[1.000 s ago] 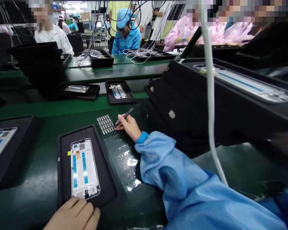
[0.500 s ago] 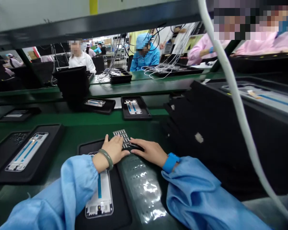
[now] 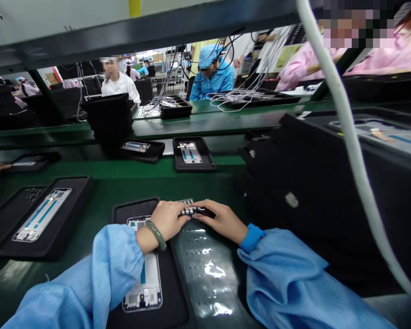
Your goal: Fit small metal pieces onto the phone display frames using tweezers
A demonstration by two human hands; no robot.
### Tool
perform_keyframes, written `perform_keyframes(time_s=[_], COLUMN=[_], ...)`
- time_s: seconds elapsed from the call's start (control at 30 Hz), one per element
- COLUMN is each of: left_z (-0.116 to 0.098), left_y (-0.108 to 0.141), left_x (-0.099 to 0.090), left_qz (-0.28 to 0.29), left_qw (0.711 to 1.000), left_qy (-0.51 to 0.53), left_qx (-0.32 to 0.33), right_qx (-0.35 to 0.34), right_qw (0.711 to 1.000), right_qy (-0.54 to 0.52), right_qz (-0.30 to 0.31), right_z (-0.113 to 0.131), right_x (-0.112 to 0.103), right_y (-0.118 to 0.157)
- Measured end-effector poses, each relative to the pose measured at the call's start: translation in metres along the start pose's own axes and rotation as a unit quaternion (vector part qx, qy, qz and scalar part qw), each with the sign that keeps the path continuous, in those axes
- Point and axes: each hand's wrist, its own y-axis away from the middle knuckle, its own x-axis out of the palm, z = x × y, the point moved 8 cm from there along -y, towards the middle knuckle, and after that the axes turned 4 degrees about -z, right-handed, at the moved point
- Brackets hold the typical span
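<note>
Right hand [image 3: 222, 221] closes around black tweezers [image 3: 199, 211]; left hand [image 3: 167, 220] lies relaxed, holding nothing visible, over a phone frame's [image 3: 142, 292] black tray [image 3: 173, 297], with a label sheet [image 3: 185, 201], labels still on it, just beyond that hand

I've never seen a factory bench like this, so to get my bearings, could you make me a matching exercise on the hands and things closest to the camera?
Things:
1. Left hand
2. Right hand
3. Phone frame
4. Clear plastic sheet

Descriptions:
A. Lies in a black tray
B. Holds dark tweezers
C. Wears a green bangle
D. Lies on the green bench beside the tray

Pairs: 1-C, 2-B, 3-A, 4-D
</note>
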Motion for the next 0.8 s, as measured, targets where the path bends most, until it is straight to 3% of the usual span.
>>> perform_keyframes(time_s=[0.13, 0.27, 0.8], left_z=[-0.001, -0.002, 0.011], left_y=[0.0, 0.002, 0.013], left_x=[-0.008, -0.014, -0.018], left_qz=[-0.033, -0.046, -0.085], left_qw=[0.994, 0.982, 0.935], left_qy=[0.098, 0.178, 0.333], left_qx=[-0.015, -0.031, -0.092], right_qx=[0.065, 0.116, 0.152], right_qw=[0.989, 0.976, 0.956], right_qy=[-0.117, -0.164, -0.211], right_qz=[-0.063, -0.08, -0.133], right_z=[-0.002, 0.0, 0.015], right_x=[-0.01, -0.01, -0.008], right_y=[0.0, 0.001, 0.004])
